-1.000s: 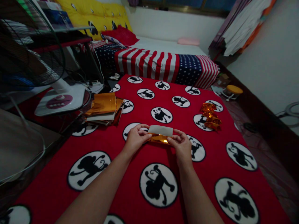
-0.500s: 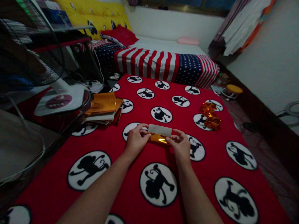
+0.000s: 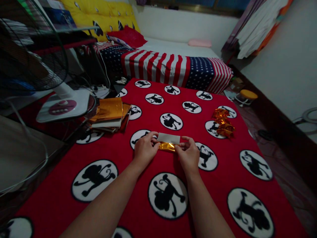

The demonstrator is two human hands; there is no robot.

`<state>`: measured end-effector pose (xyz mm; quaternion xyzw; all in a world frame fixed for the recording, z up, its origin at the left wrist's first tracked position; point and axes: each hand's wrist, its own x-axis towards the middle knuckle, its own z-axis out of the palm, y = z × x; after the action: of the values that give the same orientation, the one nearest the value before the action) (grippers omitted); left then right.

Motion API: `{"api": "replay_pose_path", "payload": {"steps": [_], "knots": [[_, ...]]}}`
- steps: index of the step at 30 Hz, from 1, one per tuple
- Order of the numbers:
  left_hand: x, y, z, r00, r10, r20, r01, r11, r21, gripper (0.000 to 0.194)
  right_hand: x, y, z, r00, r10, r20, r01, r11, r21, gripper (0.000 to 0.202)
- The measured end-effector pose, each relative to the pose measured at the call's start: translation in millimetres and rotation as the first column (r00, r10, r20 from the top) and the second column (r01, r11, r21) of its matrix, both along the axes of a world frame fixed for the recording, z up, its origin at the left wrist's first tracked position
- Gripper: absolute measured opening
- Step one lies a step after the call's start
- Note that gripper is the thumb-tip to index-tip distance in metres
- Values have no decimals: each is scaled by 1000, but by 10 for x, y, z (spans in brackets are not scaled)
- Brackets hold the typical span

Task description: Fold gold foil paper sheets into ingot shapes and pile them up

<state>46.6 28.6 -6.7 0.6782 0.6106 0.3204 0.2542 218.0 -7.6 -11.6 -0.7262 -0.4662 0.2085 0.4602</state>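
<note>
A sheet of gold foil paper (image 3: 167,146), partly folded, is held up between my two hands above the red cloth. Its pale grey back shows as a strip along the far side, and the shiny gold face is nearer me. My left hand (image 3: 146,149) pinches the left end between thumb and fingers. At the right end, my right hand (image 3: 188,153) grips the paper the same way, thumb on the gold side. To the left lies a stack of gold foil sheets (image 3: 110,110). Several folded gold foil pieces (image 3: 223,122) sit in a cluster on the right.
The red cloth (image 3: 128,205) with monkey circles covers the surface under my hands. A fan (image 3: 63,105) stands at the left. Behind is a bed with a striped and starred cover (image 3: 158,64). A yellow-topped stool (image 3: 248,95) stands to the right.
My right hand has shifted slightly left, toward my left hand. The held paper's right end moved with it, and the gold part now looks bowed and creased.
</note>
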Motion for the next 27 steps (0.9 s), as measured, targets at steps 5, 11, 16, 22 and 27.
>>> {"api": "replay_pose_path", "payload": {"steps": [5, 11, 16, 22, 27], "knots": [[-4, 18, -30, 998, 6, 55, -4, 999, -34, 33, 31, 7, -11, 997, 13, -70, -13, 1000, -7, 38], [-7, 20, -29, 997, 9, 74, -6, 999, -45, 33, 40, 2, -7, 992, 36, -119, -38, 999, -13, 40], [7, -5, 13, 1000, 7, 2, -7, 1000, -27, 33, 21, -7, 15, 1000, 24, -12, -24, 999, -42, 36], [44, -49, 54, 992, 14, -127, -8, 999, 41, 33, -24, -49, 73, 956, -4, 292, 45, 990, -135, 32], [68, -78, 63, 978, 3, -206, 14, 997, 81, 34, -33, -54, 100, 941, 25, 337, 33, 985, -167, 33]]}}
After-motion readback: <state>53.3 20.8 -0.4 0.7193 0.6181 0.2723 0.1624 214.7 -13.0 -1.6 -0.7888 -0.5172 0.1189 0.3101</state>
